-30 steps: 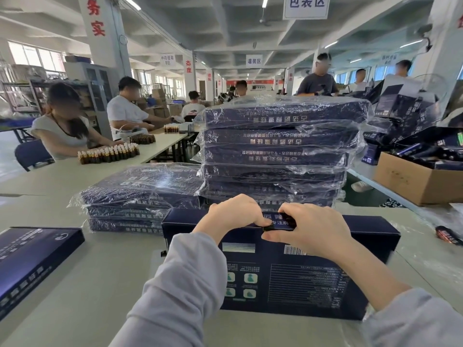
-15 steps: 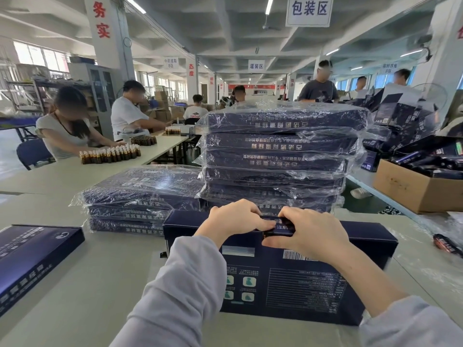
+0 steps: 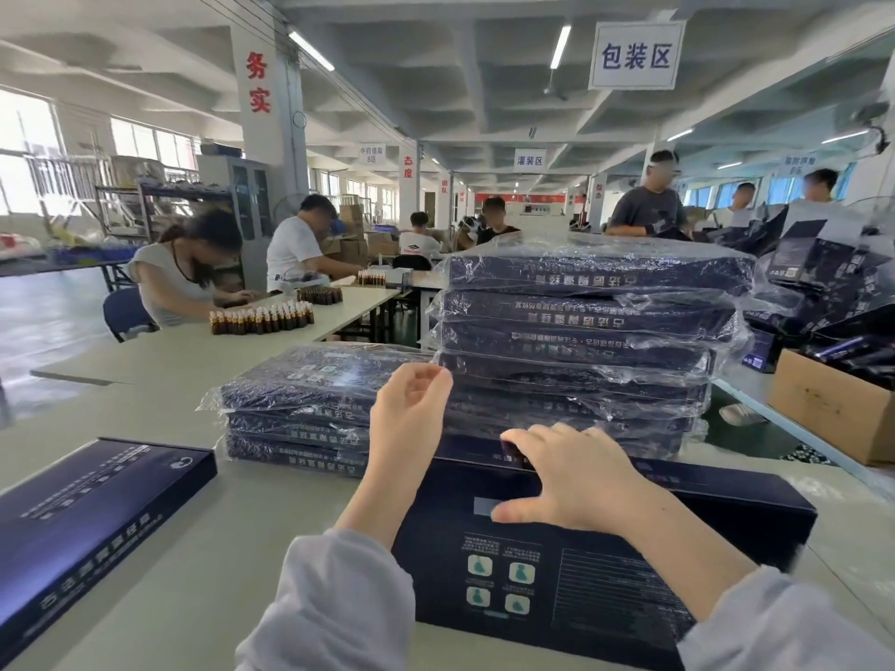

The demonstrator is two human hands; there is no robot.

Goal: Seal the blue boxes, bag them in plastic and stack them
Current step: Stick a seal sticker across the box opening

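Hands | left hand (image 3: 411, 418) — aloft, relaxed, empty | right hand (image 3: 576, 477) — spread, pressing blue box (image 3: 605, 598)

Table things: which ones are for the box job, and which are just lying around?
For the job: box under the right hand; left hand, raised and holding nothing; tall bagged stack; low bagged stack; unbagged box at left.

Just lying about: brown bottles; cardboard carton; hanging sign.
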